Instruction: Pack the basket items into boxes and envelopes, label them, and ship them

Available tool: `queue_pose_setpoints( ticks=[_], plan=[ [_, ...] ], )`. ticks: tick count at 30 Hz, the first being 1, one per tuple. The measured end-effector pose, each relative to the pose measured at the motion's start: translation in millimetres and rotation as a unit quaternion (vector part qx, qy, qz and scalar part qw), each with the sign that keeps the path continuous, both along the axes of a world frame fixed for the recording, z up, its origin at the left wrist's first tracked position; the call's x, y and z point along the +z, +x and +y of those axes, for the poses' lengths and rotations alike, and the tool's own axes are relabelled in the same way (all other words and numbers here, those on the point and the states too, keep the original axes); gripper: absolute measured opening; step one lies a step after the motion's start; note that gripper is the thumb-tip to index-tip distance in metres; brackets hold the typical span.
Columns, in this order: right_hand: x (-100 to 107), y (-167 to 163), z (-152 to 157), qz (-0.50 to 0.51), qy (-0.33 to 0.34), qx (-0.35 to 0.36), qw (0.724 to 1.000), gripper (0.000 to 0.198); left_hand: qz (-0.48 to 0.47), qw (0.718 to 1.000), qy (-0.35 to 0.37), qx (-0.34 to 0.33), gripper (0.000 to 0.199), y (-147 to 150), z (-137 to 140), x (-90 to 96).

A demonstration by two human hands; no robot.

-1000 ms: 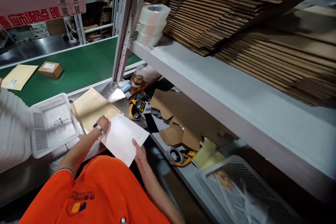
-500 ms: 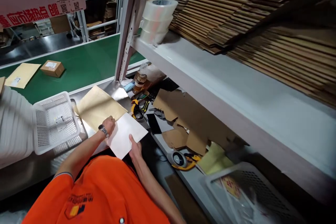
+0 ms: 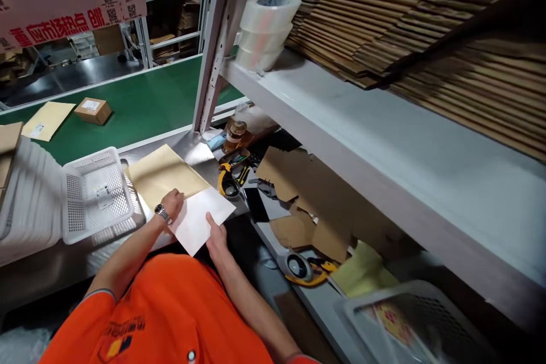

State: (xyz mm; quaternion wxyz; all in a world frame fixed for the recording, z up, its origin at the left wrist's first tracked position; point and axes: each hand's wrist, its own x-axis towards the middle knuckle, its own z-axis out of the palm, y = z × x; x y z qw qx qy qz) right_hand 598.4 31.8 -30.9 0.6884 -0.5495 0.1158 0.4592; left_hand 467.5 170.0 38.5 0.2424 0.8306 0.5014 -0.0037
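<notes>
A tan mailer envelope (image 3: 164,173) lies on the metal bench in front of me, beside the white basket. A flat white rectangular piece (image 3: 199,219), sheet or pack, extends from the envelope's near edge toward my body; I cannot tell how far it reaches inside. My left hand (image 3: 172,203), with a watch at its wrist, is closed at that edge, its fingers curled on the envelope. My right hand (image 3: 216,235) grips the near right side of the white piece, thumb on top and the other fingers hidden beneath.
A white basket (image 3: 99,196) with a labelled item sits left, near stacked white trays (image 3: 36,193). A green conveyor (image 3: 149,91) carries a small box (image 3: 92,110) and another envelope. On the right are a shelf (image 3: 324,102) with tape rolls (image 3: 268,28), tape dispensers (image 3: 298,267) and a phone (image 3: 256,205).
My view has shifted slightly, so the surroundings appear a little farther right. Both hands keep their hold on the envelope and white piece, which have barely moved.
</notes>
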Motion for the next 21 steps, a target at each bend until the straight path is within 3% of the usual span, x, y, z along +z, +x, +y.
queue_pose_setpoints(
  ticks=[3, 6, 12, 17, 21],
  plan=[
    [0.4, -9.0, -3.3, 0.009, 0.01, -0.02, 1.0, 0.057, 0.041, 0.998, 0.039, -0.039, 0.036, -11.0, 7.9, 5.9],
    [1.5, -15.3, 0.3, 0.007, 0.003, -0.025, 1.0, 0.058, 0.052, 0.994, 0.032, -0.087, 0.034, -10.5, 8.1, 8.3],
    [8.0, -22.2, 4.1, 0.018, -0.008, -0.043, 0.999, 0.055, 0.068, 0.992, 0.061, -0.082, 0.036, -16.1, 8.6, 14.6],
    [5.6, -34.3, 8.5, 0.018, -0.004, -0.06, 0.998, 0.052, 0.069, 0.982, 0.039, -0.172, 0.032, -11.0, -13.2, 6.8],
    [-2.1, -41.2, 18.8, -0.021, 0.002, -0.046, 0.999, 0.053, 0.067, 0.981, 0.039, -0.176, 0.033, 3.8, -23.9, 6.2]
  ],
)
